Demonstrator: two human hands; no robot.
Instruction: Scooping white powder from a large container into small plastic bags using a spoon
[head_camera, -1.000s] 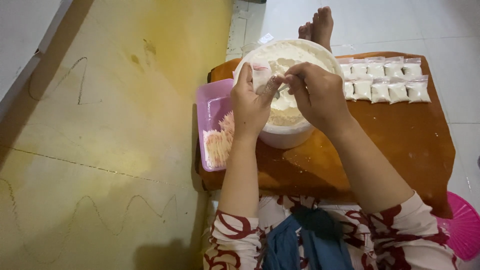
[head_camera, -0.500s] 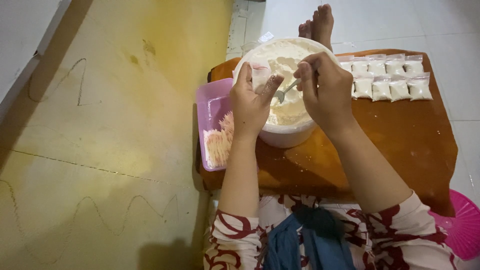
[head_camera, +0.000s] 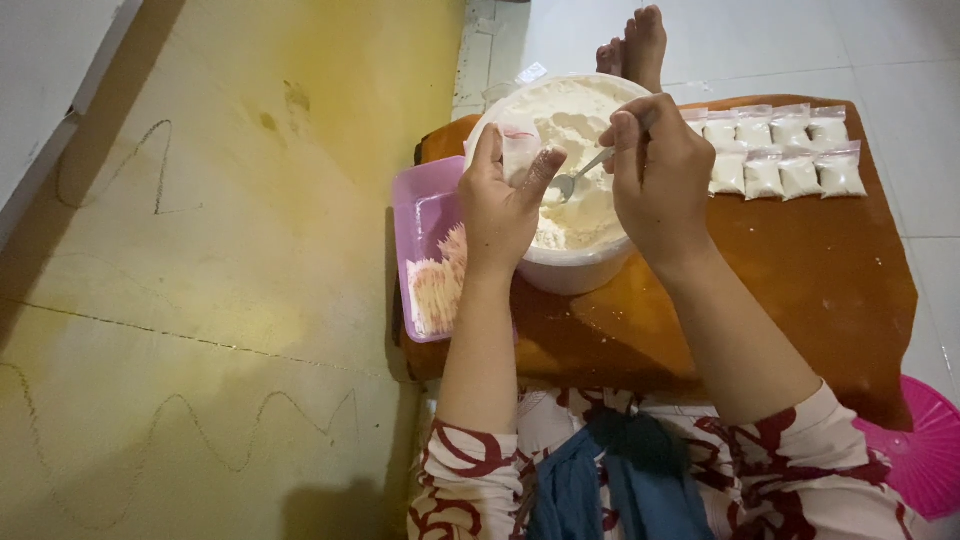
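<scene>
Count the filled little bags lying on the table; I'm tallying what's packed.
9: five in the far row and four in the near row, at the far right of the table. The right hand may hide more.

There is one view only, from a camera worn on the person's head. It looks steeply down and forward over the lap onto a low wooden table (head_camera: 800, 290), close enough that both forearms run up from the bottom edge and fill the middle. The left hand (head_camera: 500, 215) and right hand (head_camera: 660, 180) sit just above centre, over a tub (head_camera: 570, 270) at the table's left edge. The table's far edge lies near the top, with a foot (head_camera: 640, 45) beyond it. The left half shows only yellow floor (head_camera: 200, 280). With no second view, no part of the scene is shared.
</scene>
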